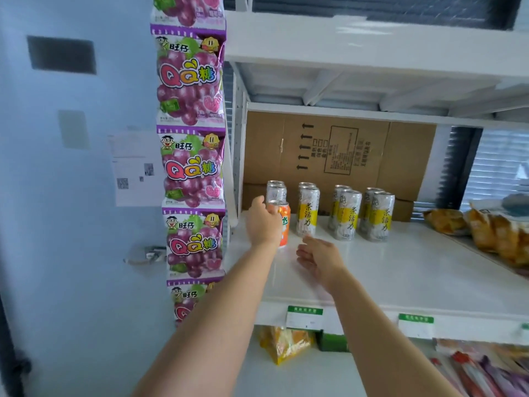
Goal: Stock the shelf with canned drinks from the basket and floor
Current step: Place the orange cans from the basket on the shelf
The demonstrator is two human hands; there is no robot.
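White shelf [415, 267] | left hand [263, 222] grips orange can [284, 224] near left edge | right hand [320, 259] relaxed beside it

Free shelf [400, 270] front; silver cans [347, 214] behind, snack bags [486, 230] rightward.

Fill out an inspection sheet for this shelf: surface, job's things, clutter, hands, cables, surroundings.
Surface: white shelf board, glossy; price tags on its front edge.
Job's things: orange can upright at the shelf's left end, in front of the leftmost silver-and-yellow cans, which stand upright in four columns running front to back.
Clutter: snack bags at the right end; cardboard along the back.
Hands: left hand grips the orange can; right hand open beside it, holding nothing.
Cables: nothing seen.
Surroundings: strip of grape candy bags hanging left of the shelf; papers on the wall; packets on the lower shelf.
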